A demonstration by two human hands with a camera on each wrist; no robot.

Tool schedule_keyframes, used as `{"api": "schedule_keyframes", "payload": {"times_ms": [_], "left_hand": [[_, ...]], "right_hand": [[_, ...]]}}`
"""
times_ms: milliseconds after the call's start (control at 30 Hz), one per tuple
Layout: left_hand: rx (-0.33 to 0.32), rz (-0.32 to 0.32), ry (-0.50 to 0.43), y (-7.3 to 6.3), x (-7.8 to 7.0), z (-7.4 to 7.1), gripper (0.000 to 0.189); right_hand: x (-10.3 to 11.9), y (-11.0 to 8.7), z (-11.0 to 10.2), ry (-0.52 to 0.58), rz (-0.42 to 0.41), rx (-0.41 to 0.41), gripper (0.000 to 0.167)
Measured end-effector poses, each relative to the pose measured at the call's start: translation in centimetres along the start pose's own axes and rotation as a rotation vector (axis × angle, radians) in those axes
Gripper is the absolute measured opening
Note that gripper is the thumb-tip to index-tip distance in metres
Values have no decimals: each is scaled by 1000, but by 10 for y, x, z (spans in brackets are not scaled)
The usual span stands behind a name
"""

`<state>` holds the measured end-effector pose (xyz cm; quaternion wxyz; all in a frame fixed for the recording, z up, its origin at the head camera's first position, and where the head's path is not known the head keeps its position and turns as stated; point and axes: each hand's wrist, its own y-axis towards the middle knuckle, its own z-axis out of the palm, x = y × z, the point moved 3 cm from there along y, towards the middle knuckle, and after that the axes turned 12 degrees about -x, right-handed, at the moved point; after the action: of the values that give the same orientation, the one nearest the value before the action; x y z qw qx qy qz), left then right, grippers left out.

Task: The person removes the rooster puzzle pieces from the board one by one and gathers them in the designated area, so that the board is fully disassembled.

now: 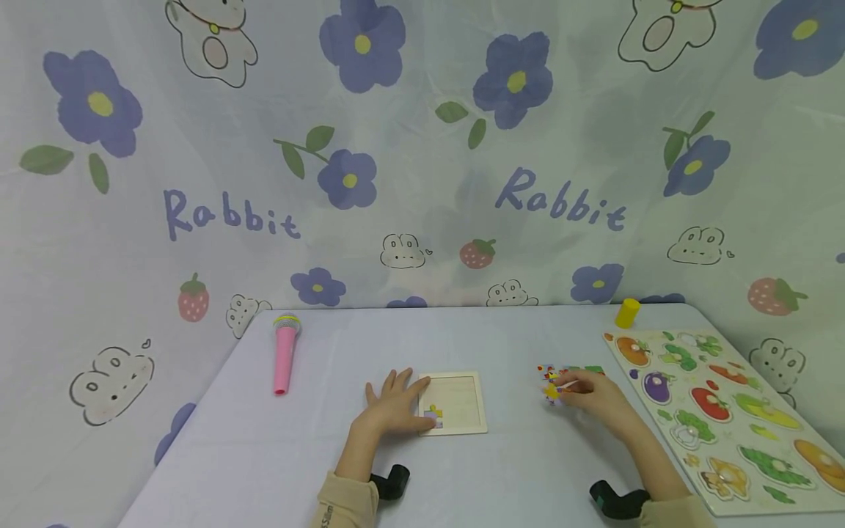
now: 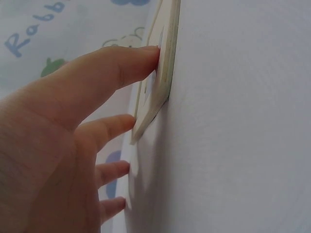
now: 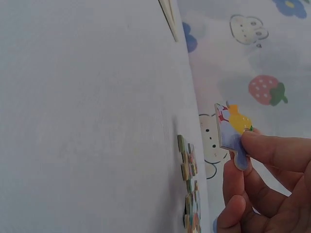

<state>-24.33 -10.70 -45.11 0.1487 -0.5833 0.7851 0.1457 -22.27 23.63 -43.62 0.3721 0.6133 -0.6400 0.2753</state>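
My left hand (image 1: pixel 392 408) is spread at the left side of a shallow wooden puzzle tray (image 1: pixel 460 396). Its thumb (image 2: pixel 138 60) rests on the tray's near left corner, and another fingertip touches the edge. Purple and yellow jigsaw pieces (image 1: pixel 433 413) lie in that corner, partly under the thumb. To the right, my right hand (image 1: pixel 590 392) pinches a jigsaw piece (image 3: pixel 228 137), purple with a yellow shape, between thumb and fingers, held above the table. Beside that hand, several more jigsaw pieces (image 3: pixel 192 189) lie on the cloth, partly hidden by it in the head view.
A pink toy microphone (image 1: pixel 284 359) lies at the left. At the right is a vegetable peg board (image 1: pixel 667 347), with a yellow cylinder (image 1: pixel 628 313) behind it. Black wrist mounts (image 1: pixel 617 501) sit at both wrists. A printed curtain (image 1: pixel 409 147) hangs behind the table.
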Motion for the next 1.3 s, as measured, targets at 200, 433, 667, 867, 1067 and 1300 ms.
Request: {"api": "schedule_keyframes", "payload": {"times_ms": [200, 433, 667, 867, 1067, 1300], "left_hand": [[-9, 3, -6, 0, 0, -1, 77], [-10, -1, -2, 0, 0, 0, 76], [-3, -2, -6, -1, 0, -1, 76], [-3, -1, -3, 0, 1, 0, 77], [0, 1, -3, 1, 1, 0, 77], [-2, -10, -20, -1, 0, -1, 76]], "right_hand": [[-11, -1, -12, -85, 21, 23, 23], [-20, -4, -21, -147, 78, 101, 19], [-22, -4, -23, -198, 103, 113, 15], [-22, -4, -22, -266, 93, 88, 12], [-21, -4, -20, -268, 85, 39, 18], [-13, 1, -7, -137, 45, -36, 24]]}}
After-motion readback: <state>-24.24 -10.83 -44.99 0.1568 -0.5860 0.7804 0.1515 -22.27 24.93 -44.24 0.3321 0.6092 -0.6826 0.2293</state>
